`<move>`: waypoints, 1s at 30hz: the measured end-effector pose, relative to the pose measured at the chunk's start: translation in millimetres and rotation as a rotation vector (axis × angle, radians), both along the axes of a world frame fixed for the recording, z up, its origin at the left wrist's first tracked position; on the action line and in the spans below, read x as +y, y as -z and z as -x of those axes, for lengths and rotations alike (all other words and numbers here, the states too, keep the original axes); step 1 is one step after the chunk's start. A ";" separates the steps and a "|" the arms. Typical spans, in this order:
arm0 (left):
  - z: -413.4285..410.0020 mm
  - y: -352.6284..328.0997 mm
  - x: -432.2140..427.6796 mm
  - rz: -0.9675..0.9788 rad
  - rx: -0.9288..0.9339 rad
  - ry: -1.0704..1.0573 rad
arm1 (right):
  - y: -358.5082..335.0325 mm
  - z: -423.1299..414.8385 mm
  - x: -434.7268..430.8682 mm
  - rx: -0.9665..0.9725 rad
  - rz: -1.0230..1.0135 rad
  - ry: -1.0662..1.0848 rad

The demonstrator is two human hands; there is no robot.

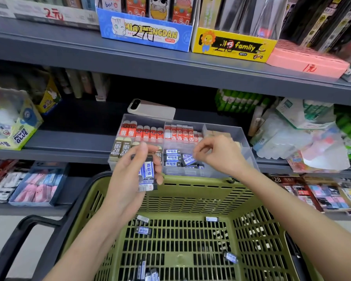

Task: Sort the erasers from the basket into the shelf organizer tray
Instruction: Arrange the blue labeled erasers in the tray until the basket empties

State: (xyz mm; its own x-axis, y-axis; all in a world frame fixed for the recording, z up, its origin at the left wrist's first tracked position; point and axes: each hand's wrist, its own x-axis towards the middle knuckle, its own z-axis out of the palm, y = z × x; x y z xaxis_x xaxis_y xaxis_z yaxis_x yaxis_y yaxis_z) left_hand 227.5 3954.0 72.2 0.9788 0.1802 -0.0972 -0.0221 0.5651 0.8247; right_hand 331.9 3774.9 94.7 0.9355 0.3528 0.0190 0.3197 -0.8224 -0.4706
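The left grip [130, 175] curled round a small stack of sleeved erasers [147, 173] above the basket [190, 191] while the right grip [217, 153] pinched one eraser [187, 159] over the organizer tray [241, 138], light, stiff blocks probably best taken by their long sides, as sleeves might slip.

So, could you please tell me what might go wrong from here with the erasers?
The left hand grips several stacked erasers above the basket; one could slip back in. The tilted eraser that the right hand seems to pinch may land crooked on the blue-label rows. The tray sits at the shelf edge, so a hard push might shift it.
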 end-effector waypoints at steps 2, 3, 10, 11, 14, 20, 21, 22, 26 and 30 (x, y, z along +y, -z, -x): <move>-1.9 -1.0 -0.2 0.111 0.029 -0.004 | 2.1 -0.5 0.6 -0.016 0.089 -0.014; -3.3 -1.5 -0.9 0.169 0.051 -0.010 | 2.4 -1.0 0.1 -0.026 0.131 -0.026; -12.3 -8.0 -9.6 0.482 0.144 -0.027 | 5.2 -6.7 -0.8 -0.181 0.395 -0.185; -13.2 -8.6 -10.4 0.509 0.153 -0.035 | 3.5 -4.8 -0.9 -0.224 0.391 -0.189; -15.2 -9.2 -12.9 0.542 0.173 -0.065 | -6.2 17.1 6.3 -0.340 -0.005 -0.232; -18.2 -11.0 -16.7 0.544 0.260 -0.086 | -22.4 53.3 32.0 -0.412 -0.185 -0.551; -18.9 -12.0 -17.2 0.551 0.274 -0.092 | -22.0 54.0 32.2 -0.419 -0.170 -0.565; -18.9 -12.8 -17.7 0.548 0.292 -0.090 | -21.0 55.5 32.2 -0.410 -0.161 -0.574; -14.4 -16.9 -24.5 0.512 0.322 -0.014 | -18.6 61.1 30.5 -0.472 -0.100 -0.599; -12.7 -17.6 -32.9 0.380 0.296 -0.063 | -21.1 69.6 30.1 -0.530 0.047 -0.692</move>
